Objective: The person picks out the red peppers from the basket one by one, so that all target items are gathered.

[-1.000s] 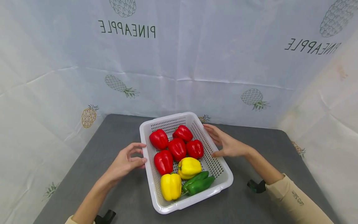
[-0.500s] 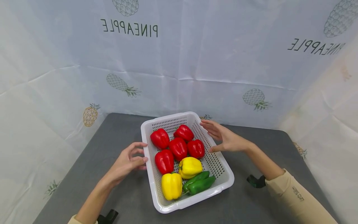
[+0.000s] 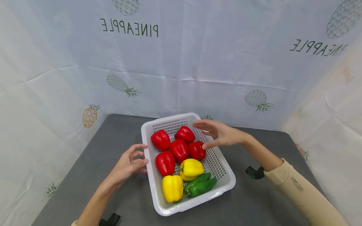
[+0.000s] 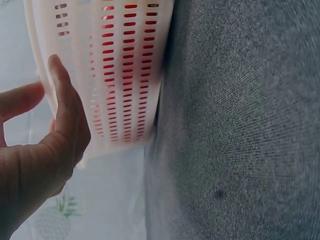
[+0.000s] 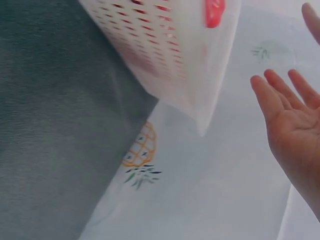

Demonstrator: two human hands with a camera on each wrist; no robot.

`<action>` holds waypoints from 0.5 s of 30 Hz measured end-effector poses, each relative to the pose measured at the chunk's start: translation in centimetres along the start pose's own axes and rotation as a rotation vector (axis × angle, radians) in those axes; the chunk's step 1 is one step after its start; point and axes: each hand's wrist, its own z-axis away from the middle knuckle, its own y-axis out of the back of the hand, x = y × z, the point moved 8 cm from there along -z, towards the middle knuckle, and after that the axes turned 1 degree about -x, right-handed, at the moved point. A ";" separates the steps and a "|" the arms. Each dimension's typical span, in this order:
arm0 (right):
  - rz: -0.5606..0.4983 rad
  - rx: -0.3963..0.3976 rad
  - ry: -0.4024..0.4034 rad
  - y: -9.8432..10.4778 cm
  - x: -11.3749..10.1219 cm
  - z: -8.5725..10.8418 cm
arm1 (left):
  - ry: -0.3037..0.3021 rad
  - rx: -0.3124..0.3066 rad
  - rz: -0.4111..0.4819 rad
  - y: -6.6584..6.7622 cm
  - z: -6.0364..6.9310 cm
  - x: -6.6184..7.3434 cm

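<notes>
A white perforated basket (image 3: 155, 188) holds several red peppers (image 3: 179, 150), two yellow peppers (image 3: 172, 188) and two green peppers (image 3: 202, 187). My left hand (image 3: 127, 163) touches the basket's left rim with relaxed, slightly bent fingers; the left wrist view shows that hand (image 4: 55, 130) beside the basket wall (image 4: 100, 80). Over the basket's right side is my right hand (image 3: 223, 134), thumb and fingers spread apart with nothing between them, above the rightmost red pepper (image 3: 197, 150). In the right wrist view the hand (image 5: 295, 120) stands apart from the basket (image 5: 200, 65).
The basket stands on a dark grey table (image 3: 124, 131). Behind the table hangs a pale cloth (image 3: 181, 62) printed with pineapples, which also covers the sides. Dark straps or mounts (image 3: 255, 173) show near both wrists.
My right hand has lifted off the basket's right rim and moved left and slightly up, over the peppers. My left hand and the basket have barely moved.
</notes>
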 end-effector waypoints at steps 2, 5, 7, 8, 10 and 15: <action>0.013 -0.010 0.001 0.1 -0.7 -0.7 | 0.000 0.006 -0.001 0.0 0.1 0.0; 0.018 -0.027 0.014 0.1 -1.7 -1.6 | 0.005 0.015 0.002 0.0 0.2 0.1; 0.020 -0.039 0.024 0.0 -2.3 -2.1 | 0.005 0.019 0.006 -0.1 0.2 0.1; 0.019 -0.043 0.028 0.0 -2.5 -2.3 | 0.002 0.019 0.009 -0.1 0.3 0.1; 0.025 -0.053 0.034 -0.1 -3.0 -2.9 | 0.000 0.021 0.013 -0.1 0.3 0.1; 0.051 -0.077 0.032 -0.2 -3.9 -4.3 | -0.001 0.037 0.016 -0.2 0.3 0.0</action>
